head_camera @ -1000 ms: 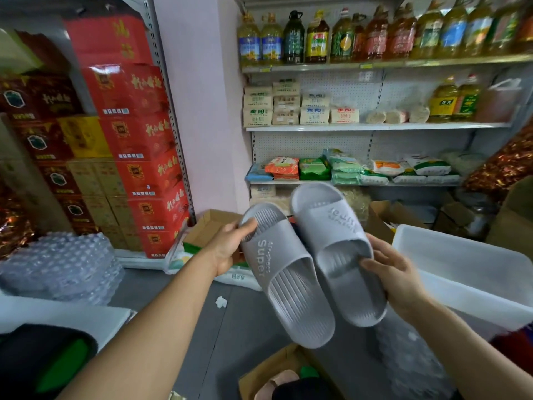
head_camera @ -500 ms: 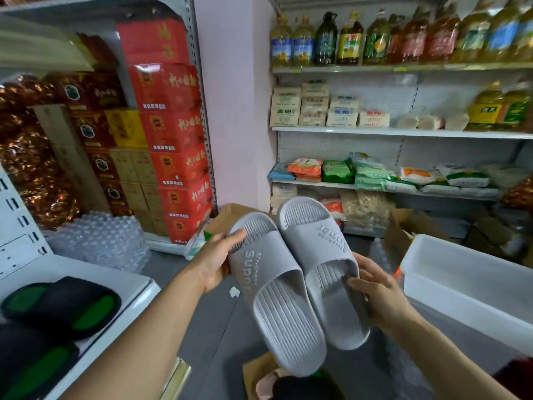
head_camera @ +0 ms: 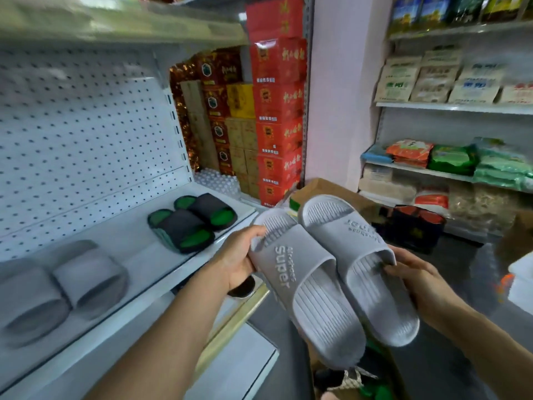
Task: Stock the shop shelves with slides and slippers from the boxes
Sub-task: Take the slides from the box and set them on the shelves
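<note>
Grey slides [head_camera: 326, 272], a pair, held up side by side — and the view has swung left since a second ago, so the white shelf [head_camera: 161, 255] now fills the left with a black-and-green pair [head_camera: 191, 222] and a grey pair [head_camera: 60, 287] already on it. Placement looks close. The left hand [head_camera: 239, 262] grips the left slide's edge, fingers curled round it; the right hand [head_camera: 415, 272] pinches the right slide's strap side. Open box [head_camera: 354, 379] below.

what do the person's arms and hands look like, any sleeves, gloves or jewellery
Both forearms are bare as far as the frame shows, with no sleeves in view. The left hand and right hand wear no gloves, and no rings, watch or bracelet show.
</note>
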Available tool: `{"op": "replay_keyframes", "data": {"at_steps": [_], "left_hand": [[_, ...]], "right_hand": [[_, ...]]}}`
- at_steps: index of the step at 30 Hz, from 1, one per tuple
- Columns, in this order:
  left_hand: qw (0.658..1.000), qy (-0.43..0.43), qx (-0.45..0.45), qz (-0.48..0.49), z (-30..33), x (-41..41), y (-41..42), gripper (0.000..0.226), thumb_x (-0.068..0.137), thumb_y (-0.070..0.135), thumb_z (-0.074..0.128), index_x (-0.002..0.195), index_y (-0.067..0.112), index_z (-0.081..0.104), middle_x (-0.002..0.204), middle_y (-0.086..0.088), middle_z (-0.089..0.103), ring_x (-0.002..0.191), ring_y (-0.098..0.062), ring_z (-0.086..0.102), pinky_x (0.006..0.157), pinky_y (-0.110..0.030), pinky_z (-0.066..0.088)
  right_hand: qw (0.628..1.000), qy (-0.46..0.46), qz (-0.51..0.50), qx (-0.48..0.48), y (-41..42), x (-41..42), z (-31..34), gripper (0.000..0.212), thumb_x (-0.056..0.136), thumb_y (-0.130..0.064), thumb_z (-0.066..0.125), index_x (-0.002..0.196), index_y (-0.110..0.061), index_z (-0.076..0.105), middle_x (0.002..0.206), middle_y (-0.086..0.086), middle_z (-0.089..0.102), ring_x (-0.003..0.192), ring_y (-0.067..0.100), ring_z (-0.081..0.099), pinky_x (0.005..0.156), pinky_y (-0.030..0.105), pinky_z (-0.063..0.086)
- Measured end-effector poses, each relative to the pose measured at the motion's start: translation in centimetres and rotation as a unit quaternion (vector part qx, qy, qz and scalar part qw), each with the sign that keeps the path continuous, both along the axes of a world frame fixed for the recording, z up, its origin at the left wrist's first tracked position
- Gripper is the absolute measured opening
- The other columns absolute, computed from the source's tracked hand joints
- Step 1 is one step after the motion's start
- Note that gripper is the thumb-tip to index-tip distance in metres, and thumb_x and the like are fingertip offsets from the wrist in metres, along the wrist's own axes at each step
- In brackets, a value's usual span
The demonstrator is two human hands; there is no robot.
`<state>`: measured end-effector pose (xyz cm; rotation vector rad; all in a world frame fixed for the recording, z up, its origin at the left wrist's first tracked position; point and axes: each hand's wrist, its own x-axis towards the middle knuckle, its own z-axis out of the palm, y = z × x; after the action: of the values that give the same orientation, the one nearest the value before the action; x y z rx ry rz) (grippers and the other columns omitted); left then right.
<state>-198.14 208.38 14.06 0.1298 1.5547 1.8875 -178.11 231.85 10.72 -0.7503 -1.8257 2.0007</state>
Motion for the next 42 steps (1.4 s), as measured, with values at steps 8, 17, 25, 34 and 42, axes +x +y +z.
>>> {"op": "replay_keyframes", "data": {"at_steps": [8,17,25,34,42], "left_hand": [[0.991,-0.03,0.035,0.129,0.7,2.6,-14.1,0.022,0.096,0.022,0.053,0.109,0.009,0.065,0.087,-0.013,0.073,0.074,-0.025,0.066,0.069,-0.033,0.053],[0.972,-0.027,0.022,0.231,-1.0,8.0,-32.7,0.028,0.098,0.023,0.052,0.117,0.007,0.065,0.105,-0.016,0.072,0.081,-0.025,0.067,0.072,-0.035,0.054],[0.96,-0.098,-0.038,0.259,-7.6,13.2,-43.0,0.024,0.098,0.028,0.053,0.103,0.012,0.069,0.092,-0.009,0.075,0.077,-0.023,0.068,0.068,-0.032,0.052],[0.924,-0.179,-0.075,0.329,-15.8,14.2,-46.6,0.035,0.093,0.037,0.062,0.118,0.014,0.063,0.102,-0.009,0.072,0.092,-0.026,0.067,0.072,-0.036,0.055],[0.878,-0.256,0.036,0.402,-19.2,10.6,-43.1,0.033,0.099,0.027,0.052,0.129,0.015,0.056,0.109,-0.011,0.066,0.085,-0.026,0.062,0.053,-0.033,0.054]], "right_hand": [[0.996,0.01,0.094,0.009,-10.0,-5.0,2.1,0.039,0.082,0.002,0.057,0.111,-0.021,0.069,0.107,0.003,0.071,0.101,0.022,0.061,0.076,0.034,0.045],[0.977,0.023,0.205,0.06,-26.8,-6.0,0.2,0.018,0.085,-0.009,0.066,0.099,-0.018,0.071,0.089,-0.002,0.073,0.085,0.014,0.067,0.071,0.023,0.049],[0.969,-0.071,0.229,0.065,-36.8,-2.7,-5.9,0.012,0.087,-0.009,0.067,0.094,-0.019,0.069,0.081,0.006,0.066,0.073,0.02,0.056,0.065,0.028,0.043],[0.945,-0.144,0.249,0.156,-38.0,-2.9,-12.3,0.018,0.086,-0.009,0.069,0.1,-0.018,0.068,0.081,0.003,0.068,0.068,0.014,0.062,0.048,0.009,0.047],[0.94,-0.135,0.231,0.212,-33.1,-9.9,-14.0,0.017,0.087,-0.015,0.069,0.103,-0.02,0.067,0.081,0.002,0.064,0.067,0.009,0.057,0.053,0.013,0.045]]}}
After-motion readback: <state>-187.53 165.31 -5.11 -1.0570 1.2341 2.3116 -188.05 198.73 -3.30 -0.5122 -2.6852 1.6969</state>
